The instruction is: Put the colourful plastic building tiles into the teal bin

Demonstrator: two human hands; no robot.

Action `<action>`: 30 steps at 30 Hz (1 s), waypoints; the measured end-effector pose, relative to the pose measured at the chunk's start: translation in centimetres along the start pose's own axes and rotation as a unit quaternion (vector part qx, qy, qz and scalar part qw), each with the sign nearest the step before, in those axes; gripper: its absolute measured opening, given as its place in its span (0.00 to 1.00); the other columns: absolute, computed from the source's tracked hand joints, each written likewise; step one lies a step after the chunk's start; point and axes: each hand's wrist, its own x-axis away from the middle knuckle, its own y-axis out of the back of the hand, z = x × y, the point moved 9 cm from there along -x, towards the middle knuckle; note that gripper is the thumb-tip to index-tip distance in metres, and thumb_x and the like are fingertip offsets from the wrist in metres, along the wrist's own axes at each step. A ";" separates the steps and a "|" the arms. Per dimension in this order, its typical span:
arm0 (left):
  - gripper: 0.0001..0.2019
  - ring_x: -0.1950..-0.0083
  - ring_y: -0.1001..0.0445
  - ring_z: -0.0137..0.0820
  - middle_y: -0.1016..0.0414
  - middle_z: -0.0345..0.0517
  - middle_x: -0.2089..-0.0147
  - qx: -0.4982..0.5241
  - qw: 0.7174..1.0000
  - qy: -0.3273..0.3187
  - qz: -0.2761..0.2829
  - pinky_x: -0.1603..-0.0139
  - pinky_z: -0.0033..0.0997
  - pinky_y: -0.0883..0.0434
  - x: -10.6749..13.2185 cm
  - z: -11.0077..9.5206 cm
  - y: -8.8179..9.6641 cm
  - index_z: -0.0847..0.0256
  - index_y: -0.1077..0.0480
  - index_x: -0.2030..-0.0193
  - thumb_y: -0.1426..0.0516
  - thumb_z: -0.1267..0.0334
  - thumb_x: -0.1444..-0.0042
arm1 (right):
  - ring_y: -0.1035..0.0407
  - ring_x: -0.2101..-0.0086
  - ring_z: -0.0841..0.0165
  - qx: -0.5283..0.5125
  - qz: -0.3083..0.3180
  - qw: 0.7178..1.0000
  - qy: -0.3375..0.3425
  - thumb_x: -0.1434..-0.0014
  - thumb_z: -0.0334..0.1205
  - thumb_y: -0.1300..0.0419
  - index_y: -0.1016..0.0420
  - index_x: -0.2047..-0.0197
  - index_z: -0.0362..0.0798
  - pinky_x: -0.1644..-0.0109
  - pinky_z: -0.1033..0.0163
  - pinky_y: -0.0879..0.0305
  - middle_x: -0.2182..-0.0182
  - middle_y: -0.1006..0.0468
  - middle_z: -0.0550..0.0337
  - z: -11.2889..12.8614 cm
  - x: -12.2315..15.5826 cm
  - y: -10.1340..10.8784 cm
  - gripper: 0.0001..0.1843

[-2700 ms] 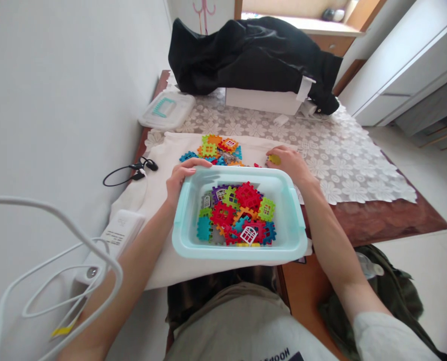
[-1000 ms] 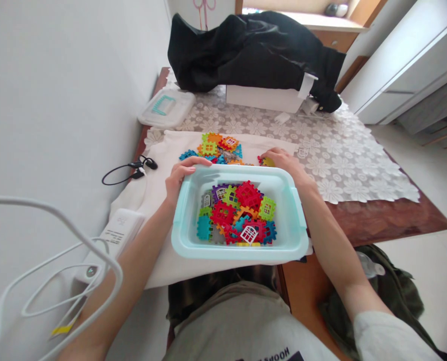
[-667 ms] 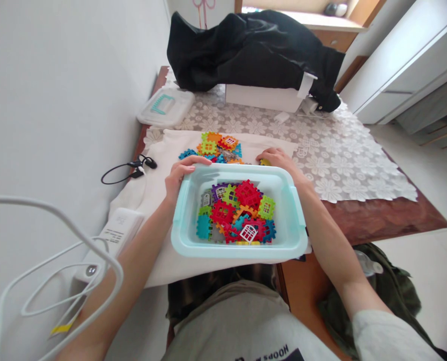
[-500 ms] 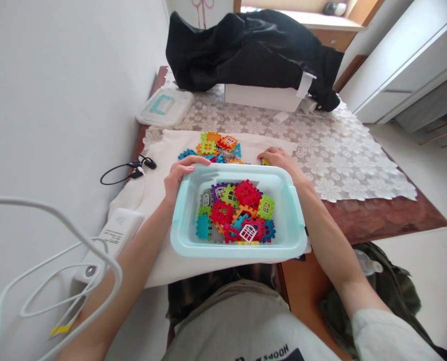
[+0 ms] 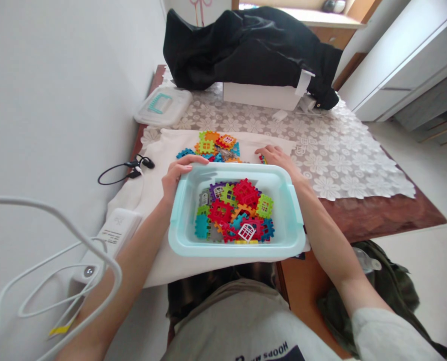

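Observation:
A pale aqua plastic tub [image 5: 174, 235] stands in front of me, holding several colourful interlocking building blocks [image 5: 246, 192] and white window pieces. My left hand [image 5: 176, 175] grips its far left corner, fingers along the rim. Beyond the far right corner, my right hand [image 5: 276, 156] curls its fingers over a few coloured building blocks [image 5: 262, 159], seen edge-on at the fingertips; how many is hidden. More loose building blocks [image 5: 207, 146] lie heaped on the white cloth behind the tub, partly covered by its rim.
A clear lid with an aqua handle [image 5: 159, 104] lies at the back left. Black cloth [image 5: 246, 50] drapes over a white box [image 5: 261, 95]. Black earphones [image 5: 133, 168], a white power strip [image 5: 118, 228] and looping white cable [image 5: 58, 210] lie left.
The building blocks at my right fingertips have turned from showing a yellow face to several coloured edges. My left hand and the tub hold nearly still; the view shifts slightly.

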 end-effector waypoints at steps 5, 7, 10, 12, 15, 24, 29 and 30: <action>0.06 0.60 0.17 0.37 0.14 0.45 0.59 0.008 1.000 0.010 -0.006 0.61 0.31 0.18 0.2 -0.4 -0.4 0.58 0.21 0.72 0.39 0.63 0.46 | 0.27 0.41 0.45 -0.066 -0.027 0.997 0.002 0.31 0.47 0.35 0.16 0.39 0.48 0.31 0.43 0.30 0.41 0.21 0.43 -0.8 -0.3 0.2 0.22; 0.07 0.59 0.16 0.37 0.14 0.46 0.59 0.003 1.000 0.019 -0.009 0.59 0.31 0.18 0.1 -0.5 -0.4 0.59 0.21 0.73 0.39 0.63 0.46 | 0.26 0.42 0.48 -0.112 -0.041 0.993 0.013 0.33 0.48 0.34 0.14 0.42 0.50 0.32 0.46 0.29 0.43 0.21 0.46 -0.5 -0.3 0.7 0.20; 0.08 0.57 0.16 0.38 0.13 0.48 0.58 -0.007 1.000 0.027 0.000 0.58 0.31 0.17 0.1 -0.5 -0.5 0.59 0.20 0.73 0.40 0.62 0.46 | 0.24 0.44 0.53 -0.179 -0.024 0.982 0.047 0.34 0.48 0.34 0.14 0.46 0.54 0.35 0.50 0.28 0.44 0.20 0.52 0.9 -0.2 0.6 0.16; 0.08 0.57 0.15 0.38 0.12 0.47 0.57 -0.012 1.000 0.016 0.009 0.58 0.31 0.17 0.1 -0.6 -0.6 0.58 0.19 0.71 0.40 0.62 0.45 | 0.24 0.45 0.56 -0.206 0.009 0.976 0.075 0.31 0.48 0.35 0.15 0.47 0.55 0.35 0.52 0.28 0.44 0.20 0.54 2.0 0.1 -0.1 0.14; 0.08 0.56 0.15 0.38 0.11 0.45 0.56 -0.020 1.000 -0.004 0.015 0.58 0.32 0.16 0.2 -0.8 -0.6 0.56 0.18 0.70 0.39 0.61 0.43 | 0.25 0.42 0.57 -0.209 0.038 0.973 0.093 0.29 0.49 0.36 0.18 0.44 0.57 0.32 0.53 0.29 0.42 0.20 0.55 3.0 0.5 -1.1 0.13; 0.05 0.57 0.14 0.39 0.13 0.43 0.57 -0.018 0.998 -0.049 0.020 0.58 0.35 0.15 0.2 -0.7 -0.2 0.55 0.19 0.69 0.35 0.60 0.44 | 0.26 0.40 0.58 -0.180 0.048 0.979 0.086 0.29 0.47 0.37 0.18 0.43 0.57 0.31 0.52 0.30 0.41 0.19 0.55 2.8 -0.1 -1.8 0.14; 0.07 0.58 0.15 0.40 0.14 0.45 0.58 -0.022 1.000 -0.017 0.010 0.58 0.39 0.14 -0.1 0.1 0.2 0.56 0.20 0.70 0.37 0.59 0.43 | 0.25 0.46 0.58 -0.179 -0.011 0.983 0.039 0.31 0.45 0.38 0.19 0.51 0.53 0.37 0.54 0.29 0.46 0.18 0.52 2.3 -0.5 -1.6 0.10; 0.07 0.58 0.15 0.40 0.14 0.46 0.58 -0.019 1.000 -0.014 0.010 0.58 0.39 0.14 -0.1 0.2 0.2 0.57 0.21 0.71 0.38 0.59 0.43 | 0.24 0.47 0.58 -0.177 -0.022 0.983 0.034 0.31 0.45 0.39 0.19 0.52 0.53 0.38 0.54 0.29 0.47 0.18 0.52 2.3 -0.5 -1.5 0.10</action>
